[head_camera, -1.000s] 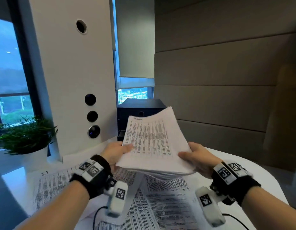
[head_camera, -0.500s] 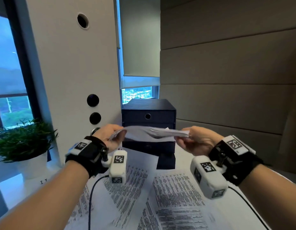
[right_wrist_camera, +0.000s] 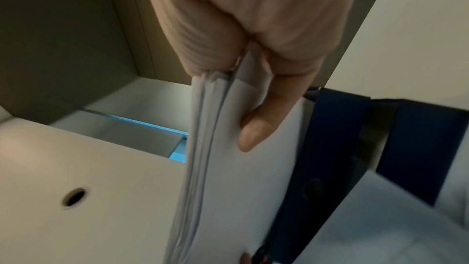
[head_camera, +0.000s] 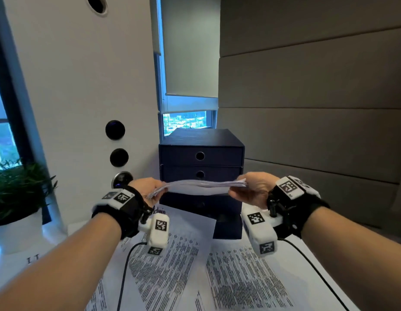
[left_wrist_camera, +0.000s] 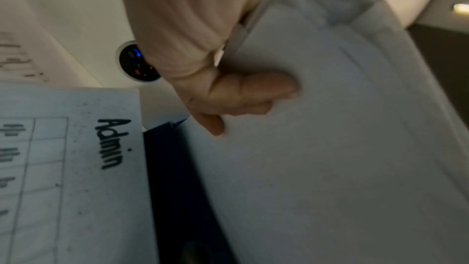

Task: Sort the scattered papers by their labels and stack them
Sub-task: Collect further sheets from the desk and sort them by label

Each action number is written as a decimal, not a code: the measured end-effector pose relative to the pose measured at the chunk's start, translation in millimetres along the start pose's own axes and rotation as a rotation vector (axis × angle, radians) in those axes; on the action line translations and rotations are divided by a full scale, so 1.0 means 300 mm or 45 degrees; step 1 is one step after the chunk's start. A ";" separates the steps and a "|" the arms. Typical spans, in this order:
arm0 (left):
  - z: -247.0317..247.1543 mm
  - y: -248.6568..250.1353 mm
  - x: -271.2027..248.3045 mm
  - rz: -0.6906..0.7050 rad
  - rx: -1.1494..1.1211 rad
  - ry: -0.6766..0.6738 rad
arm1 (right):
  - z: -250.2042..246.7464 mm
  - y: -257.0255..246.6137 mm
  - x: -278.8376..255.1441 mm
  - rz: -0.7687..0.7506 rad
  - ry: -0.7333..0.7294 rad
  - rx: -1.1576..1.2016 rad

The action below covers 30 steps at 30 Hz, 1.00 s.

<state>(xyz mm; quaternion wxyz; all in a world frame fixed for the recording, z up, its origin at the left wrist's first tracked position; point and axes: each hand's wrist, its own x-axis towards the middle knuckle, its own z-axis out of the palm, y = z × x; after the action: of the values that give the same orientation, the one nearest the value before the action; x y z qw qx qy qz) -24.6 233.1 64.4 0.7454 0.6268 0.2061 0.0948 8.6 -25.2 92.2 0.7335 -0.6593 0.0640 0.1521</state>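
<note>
Holding paper stack flat, mid-air, edge-on to head view, in front of dark drawer box and above loose sheets on worktop. Left hand pinching left edge: thumb on top, fingers curled flat under the bottom sheet. Right hand pinching right edge, thumb pressed on one face, rest of fingers hidden behind stack.

Risks, judged from this:
- Edges fanned and uneven at both grips, so inner sheets could slide out if either pinch eases.
- Stack sagging slightly mid-span; pulling hands apart could tear or buckle top sheets.
- Sheet labelled "Admin" lying directly below; setting down here without checking the held label could mix categories. Held label not readable.
- Wrist cable trailing over printed sheets; could drag them on the next move.
- Box just behind; could clip far edge.
</note>
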 end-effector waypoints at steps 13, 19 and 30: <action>-0.053 -0.054 0.125 0.363 0.895 -0.011 | -0.087 0.131 0.194 -0.815 0.176 -1.118; -0.003 -0.092 0.192 0.420 1.035 -0.004 | -0.065 0.141 0.279 -0.694 0.189 -0.876; 0.017 -0.103 0.252 0.449 0.906 -0.008 | -0.064 0.158 0.407 -0.643 0.094 -0.674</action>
<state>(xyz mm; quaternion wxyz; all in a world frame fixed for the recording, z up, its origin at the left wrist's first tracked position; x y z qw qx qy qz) 41.8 252.5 20.6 0.4544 0.8720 0.1132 0.1421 111.7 -23.2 9.0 0.5491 -0.8264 -0.1159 -0.0464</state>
